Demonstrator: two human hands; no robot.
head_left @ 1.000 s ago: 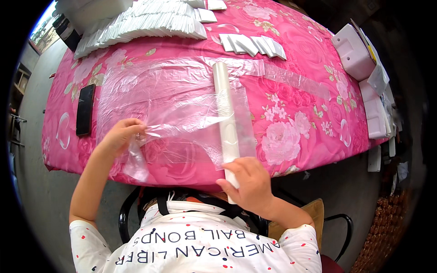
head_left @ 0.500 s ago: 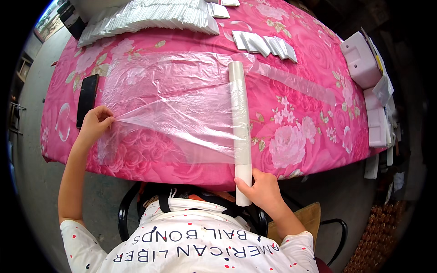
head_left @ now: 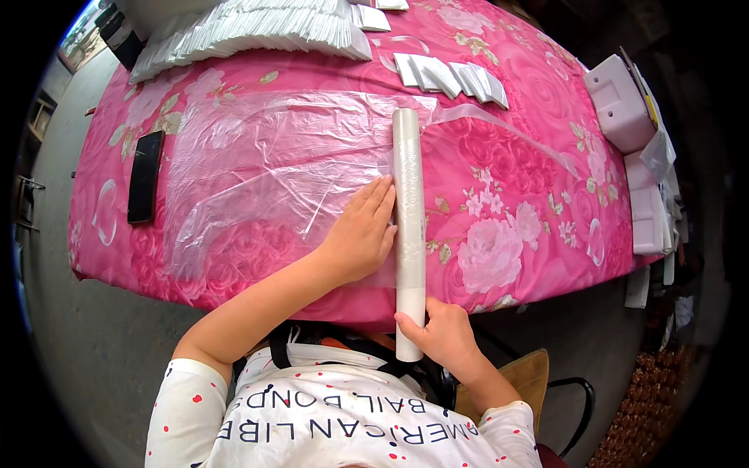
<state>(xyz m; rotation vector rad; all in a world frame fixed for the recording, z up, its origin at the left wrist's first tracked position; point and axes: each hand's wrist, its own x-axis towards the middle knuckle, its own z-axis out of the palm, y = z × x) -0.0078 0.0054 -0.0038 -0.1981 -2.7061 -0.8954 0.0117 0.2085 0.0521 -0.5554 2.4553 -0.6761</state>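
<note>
A roll of clear plastic film (head_left: 409,179) lies across the table, its near end sticking out past the front edge. My right hand (head_left: 446,331) grips that near end, thumb on top and fingers wrapped beneath. A wide sheet of the film (head_left: 257,156) is spread flat to the left of the roll, slightly wrinkled. My left hand (head_left: 363,230) lies flat on the sheet with its fingers stretched, right beside the roll's left side. Another thin strip of film (head_left: 515,132) trails to the right from the roll's far end.
A black phone (head_left: 146,178) lies left of the sheet. Many folded white packets (head_left: 250,35) are lined up at the back, with a smaller row of packets (head_left: 452,76) nearby. White foam boxes (head_left: 620,101) stand at the right edge. The tablecloth (head_left: 491,257) is pink and floral.
My left hand has let go of the sheet's left edge and moved right, to beside the roll. The sheet now lies flatter. My right hand still holds the roll, shifted slightly nearer.
</note>
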